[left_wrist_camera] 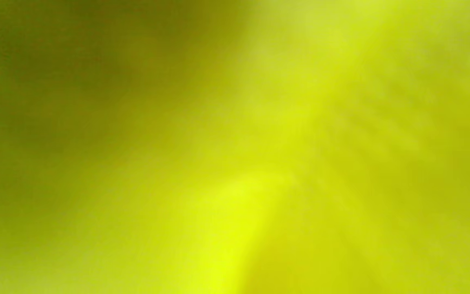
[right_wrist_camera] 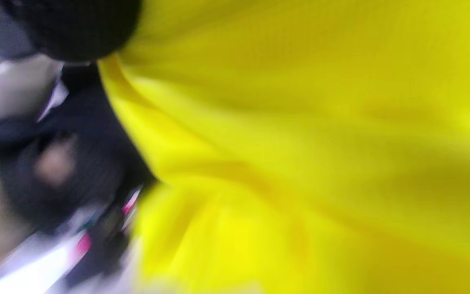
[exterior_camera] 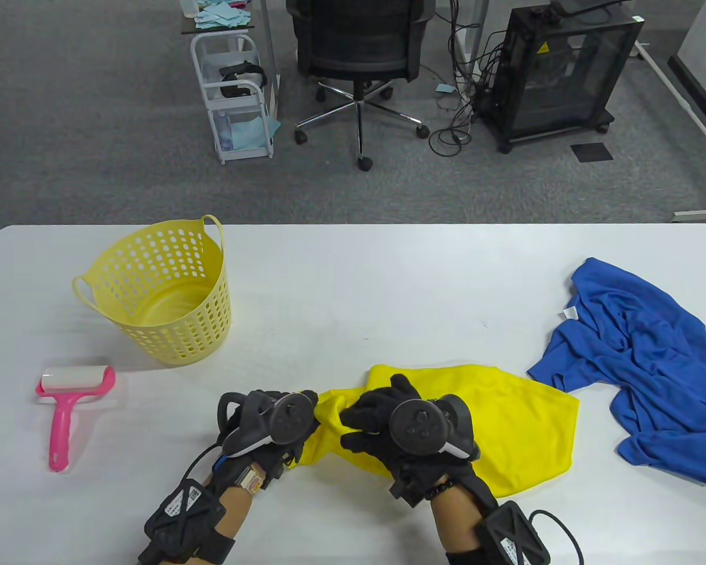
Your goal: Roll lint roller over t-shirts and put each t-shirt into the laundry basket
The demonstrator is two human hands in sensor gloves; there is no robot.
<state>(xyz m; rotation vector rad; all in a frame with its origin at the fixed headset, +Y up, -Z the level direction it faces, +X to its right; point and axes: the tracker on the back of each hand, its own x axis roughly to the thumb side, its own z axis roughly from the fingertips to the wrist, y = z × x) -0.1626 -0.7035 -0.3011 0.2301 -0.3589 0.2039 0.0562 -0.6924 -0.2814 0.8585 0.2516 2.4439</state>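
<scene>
A yellow t-shirt (exterior_camera: pixel 506 424) lies bunched at the front middle of the white table. My left hand (exterior_camera: pixel 297 412) grips its left end, fingers curled in the cloth. My right hand (exterior_camera: pixel 368 415) sits just to the right, fingers curled round a fold of the same shirt. Yellow cloth (left_wrist_camera: pixel 300 163) fills the left wrist view, blurred. In the right wrist view the yellow t-shirt (right_wrist_camera: pixel 320 143) fills most of the frame, with a dark gloved hand blurred at the left. A blue t-shirt (exterior_camera: pixel 641 365) lies crumpled at the right. The pink lint roller (exterior_camera: pixel 70 406) lies at the front left.
The yellow perforated laundry basket (exterior_camera: pixel 212 282) stands at the back left of the table (exterior_camera: pixel 353 276), with nothing inside. Beyond the far edge stand an office chair (exterior_camera: pixel 359 53), a white trolley (exterior_camera: pixel 235 94) and a black cabinet on wheels (exterior_camera: pixel 559 70).
</scene>
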